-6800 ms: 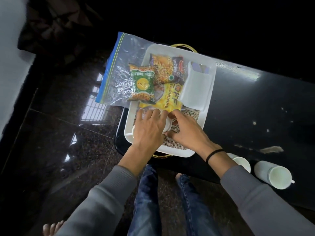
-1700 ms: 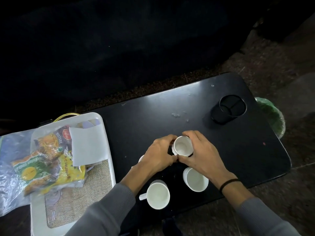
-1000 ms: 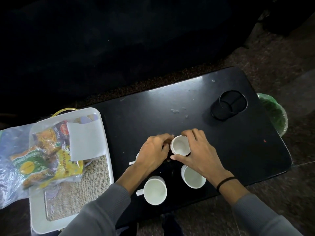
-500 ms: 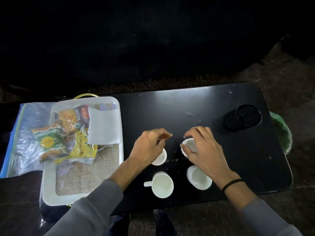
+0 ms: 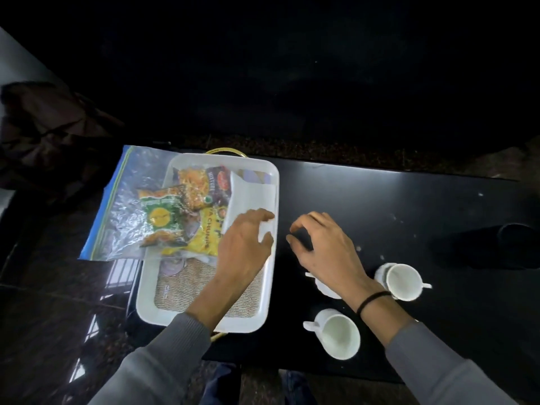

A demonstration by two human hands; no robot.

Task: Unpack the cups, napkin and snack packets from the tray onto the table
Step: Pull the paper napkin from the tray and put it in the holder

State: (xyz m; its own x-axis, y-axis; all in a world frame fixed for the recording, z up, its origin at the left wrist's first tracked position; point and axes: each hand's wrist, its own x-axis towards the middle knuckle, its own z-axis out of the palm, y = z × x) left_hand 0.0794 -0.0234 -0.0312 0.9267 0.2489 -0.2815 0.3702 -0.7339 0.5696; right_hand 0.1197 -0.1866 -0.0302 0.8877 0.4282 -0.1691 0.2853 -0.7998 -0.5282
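A white tray (image 5: 204, 321) lined with a woven mat sits on the left end of the black table (image 5: 380, 206). In it lie a white napkin (image 5: 251, 194) and snack packets: green (image 5: 159, 219), orange-brown (image 5: 201, 185) and yellow (image 5: 207, 235). My left hand (image 5: 244, 244) hovers open over the napkin's near end, fingers spread. My right hand (image 5: 324, 247) is open above the table just right of the tray, holding nothing. White cups stand on the table: one (image 5: 336, 334) near the front edge, another (image 5: 401, 282) to the right, a third (image 5: 321, 286) partly hidden under my right wrist.
A clear zip bag (image 5: 122, 206) with a blue edge hangs off the tray's left side over the floor. A black cup holder (image 5: 517, 238) sits at the table's far right. My knees are below the table's near edge.
Both hands have let go of the cups and moved left; my left hand now reaches over the tray's napkin. The view has swung left toward the tray.
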